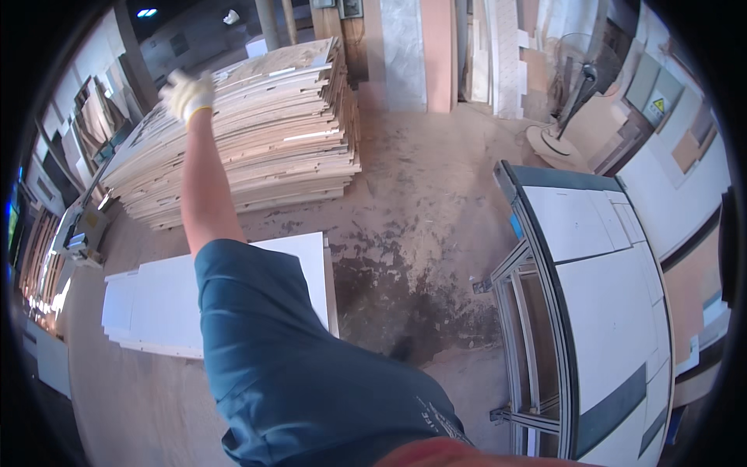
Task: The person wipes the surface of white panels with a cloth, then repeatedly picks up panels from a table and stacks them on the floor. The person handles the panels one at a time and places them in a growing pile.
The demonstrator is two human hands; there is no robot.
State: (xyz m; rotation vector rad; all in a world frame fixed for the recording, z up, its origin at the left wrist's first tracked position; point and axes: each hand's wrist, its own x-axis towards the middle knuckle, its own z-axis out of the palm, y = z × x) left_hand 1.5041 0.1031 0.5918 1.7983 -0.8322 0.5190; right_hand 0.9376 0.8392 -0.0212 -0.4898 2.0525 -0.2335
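My left arm reaches out to the far left, bare below a dark teal short sleeve. A pale knit work glove with a yellowish cuff covers my left hand (187, 95). Its fingers look spread, somewhat smeared by motion, and nothing shows in them. Behind the hand rises a tall stack of thin wooden boards (272, 148) with uneven edges; I cannot tell whether the glove touches it. Below the forearm, partly hidden by my sleeve, lies a low pile of white panels (159, 300). My right hand is out of the picture.
At right stands a metal-framed table (537, 311) with white panels (603, 311) on top. A pedestal fan (560, 140) stands behind it. Sheets (405, 54) lean along the back wall, and more boards line the right side. The concrete floor (412, 265) is worn and patchy.
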